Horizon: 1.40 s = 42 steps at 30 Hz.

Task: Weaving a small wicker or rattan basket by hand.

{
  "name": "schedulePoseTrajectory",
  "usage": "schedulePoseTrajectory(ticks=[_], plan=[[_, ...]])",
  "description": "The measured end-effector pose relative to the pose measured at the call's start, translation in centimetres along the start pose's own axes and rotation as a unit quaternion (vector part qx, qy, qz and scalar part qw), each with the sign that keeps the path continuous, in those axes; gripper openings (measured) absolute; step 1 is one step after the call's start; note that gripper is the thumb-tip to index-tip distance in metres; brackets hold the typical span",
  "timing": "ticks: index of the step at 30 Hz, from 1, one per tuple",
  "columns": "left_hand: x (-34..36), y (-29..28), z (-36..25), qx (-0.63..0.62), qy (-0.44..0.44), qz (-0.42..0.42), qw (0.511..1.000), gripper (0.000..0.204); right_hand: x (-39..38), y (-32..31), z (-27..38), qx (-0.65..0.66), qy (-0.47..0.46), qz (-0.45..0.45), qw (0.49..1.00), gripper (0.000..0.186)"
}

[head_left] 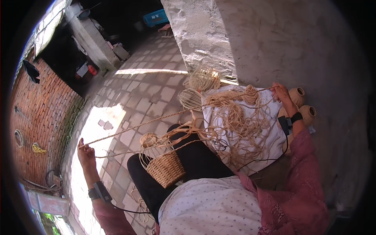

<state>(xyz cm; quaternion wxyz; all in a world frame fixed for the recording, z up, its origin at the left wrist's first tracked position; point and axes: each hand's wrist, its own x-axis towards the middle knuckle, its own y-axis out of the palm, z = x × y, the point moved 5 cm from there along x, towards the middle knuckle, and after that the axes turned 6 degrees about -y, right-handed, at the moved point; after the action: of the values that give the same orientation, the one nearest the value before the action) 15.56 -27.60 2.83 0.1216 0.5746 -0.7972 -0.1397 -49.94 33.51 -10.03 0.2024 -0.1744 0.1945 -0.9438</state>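
Note:
Between my widely spread arms a twisted straw-coloured cord is stretched. My left hand is closed on it far out to the left, and a strand runs back from there toward my lap. At the upper right my right hand grips the cord's other end, above a heap of loose fibre. A half-woven basket lies tilted on my lap, its lower part wrapped in cord and its pale ribs bare above. Loose flat fibre strips trail from it across my knees.
Tangled cord covers a white cloth at my right. Finished woven vessels stand beside it. Bare rib frames sit at the cloth's far edge, before a rough wall. Paving stretches toward a brick wall.

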Motion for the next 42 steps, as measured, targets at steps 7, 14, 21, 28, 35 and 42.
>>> schedulePoseTrajectory(ticks=[7,14,21,28,35,42], plan=[[-2.7,-6.0,-4.4,0.071,-0.001,-0.12,0.99,0.027,-0.5,-6.4,-7.6,0.163,0.14,-0.075,0.974,0.023],[-10.0,11.4,-5.6,0.363,0.123,0.057,0.922,0.023,-0.8,9.7,10.7,-0.335,-0.079,0.274,0.898,0.029],[-19.0,23.1,-6.0,0.311,0.267,0.295,0.863,0.03,-8.9,28.7,33.7,0.07,-0.423,0.266,0.863,0.089],[-24.2,25.2,-5.3,0.291,0.222,0.356,0.86,0.035,-15.4,35.6,35.1,-0.003,-0.567,0.199,0.799,0.102],[-23.8,25.6,-2.4,0.272,0.159,0.375,0.872,0.029,-20.1,35.1,30.4,0.126,-0.316,0.436,0.833,0.067],[-19.8,25.5,0.5,0.375,0.173,0.347,0.842,0.029,-13.0,29.4,28.0,0.346,-0.103,0.333,0.871,0.04]])
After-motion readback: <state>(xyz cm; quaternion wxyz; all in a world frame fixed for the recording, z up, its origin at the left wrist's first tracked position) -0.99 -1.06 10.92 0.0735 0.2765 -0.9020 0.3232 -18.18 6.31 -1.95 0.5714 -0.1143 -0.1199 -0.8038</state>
